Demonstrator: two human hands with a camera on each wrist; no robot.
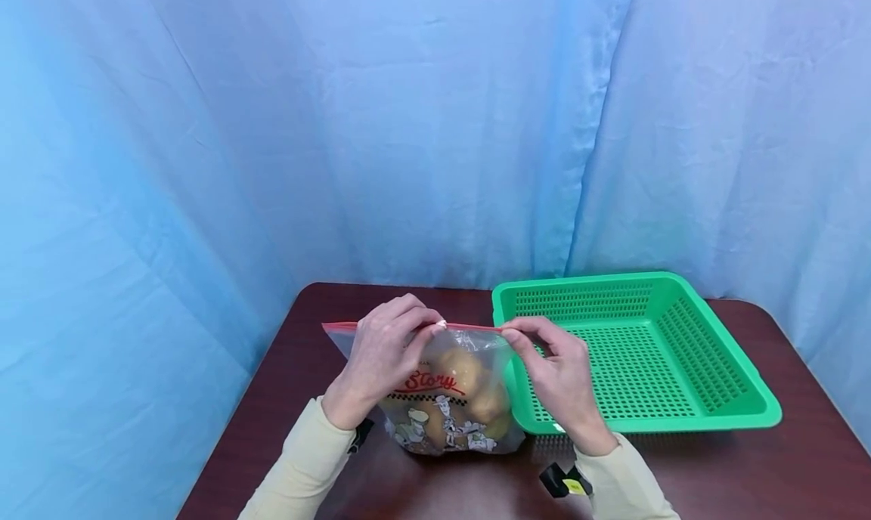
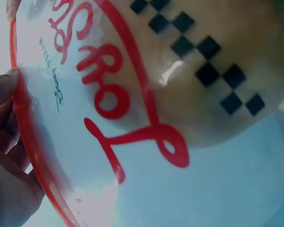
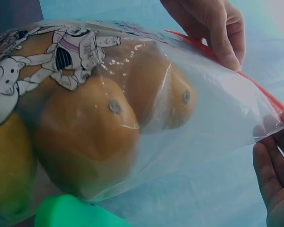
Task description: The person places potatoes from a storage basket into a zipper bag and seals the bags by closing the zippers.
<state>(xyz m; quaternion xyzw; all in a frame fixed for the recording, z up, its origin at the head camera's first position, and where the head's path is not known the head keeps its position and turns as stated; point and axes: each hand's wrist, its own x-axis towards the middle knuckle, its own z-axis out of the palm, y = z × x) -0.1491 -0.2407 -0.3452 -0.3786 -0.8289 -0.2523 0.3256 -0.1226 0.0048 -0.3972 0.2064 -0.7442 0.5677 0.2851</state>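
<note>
A clear zip bag [image 1: 445, 414] with a red seal strip [image 1: 472, 327], a red "Toy Story" print and cartoon figures stands upright on the table. Several rounded orange-yellow fruits [image 3: 92, 137] fill its lower part, some tinged green and showing small brown stem scars. Along the strip, near the middle of the bag's top, my left hand [image 1: 389, 346] pinches the seal between thumb and forefinger. The right hand [image 1: 559, 376] grips the strip's right end with thumb and forefinger. In the left wrist view, the lettering and one fruit show close up behind the plastic.
A green perforated plastic basket [image 1: 731, 346] sits to the right, close beside the bag and partly behind my right hand. Both stand on a dark reddish-brown table [image 1: 272, 422]. Light blue curtains [image 1: 422, 142] hang behind and at the left.
</note>
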